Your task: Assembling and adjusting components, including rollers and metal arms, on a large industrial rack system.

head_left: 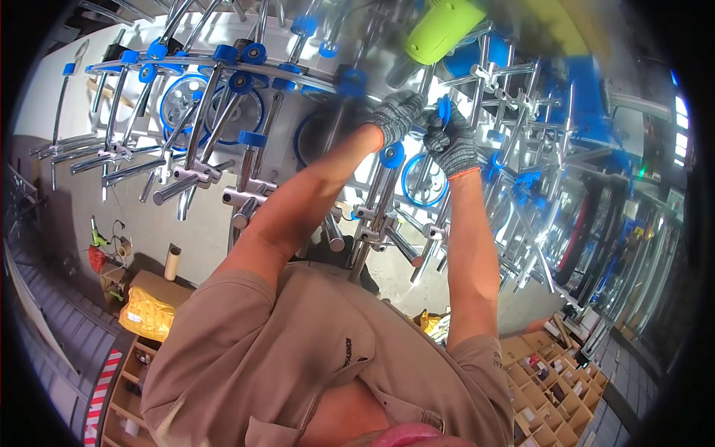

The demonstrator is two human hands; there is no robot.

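Note:
My left hand (397, 117), in a grey knitted glove, is closed near the foot of a chrome tube (426, 79). What its fingers hold, if anything, is hidden. Close beside it, my gloved right hand (452, 143) has its fingers curled at a blue round cap-like piece (445, 110), which stands edge-on between thumb and fingers. Both hands are raised among chrome tubes of a frame. Just below them, another blue round fitting (392, 155) tops an upright tube, and a blue-rimmed wheel (424, 180) shows behind.
A lime-green tool-like body (439, 31) hangs above my hands. Chrome tube frames with blue fittings (253, 54) crowd both sides. A compartmented cardboard box (547, 391) sits at lower right, a yellow plastic-wrapped bundle (146, 313) at lower left. Red-and-white striped tape (100, 395) marks an edge.

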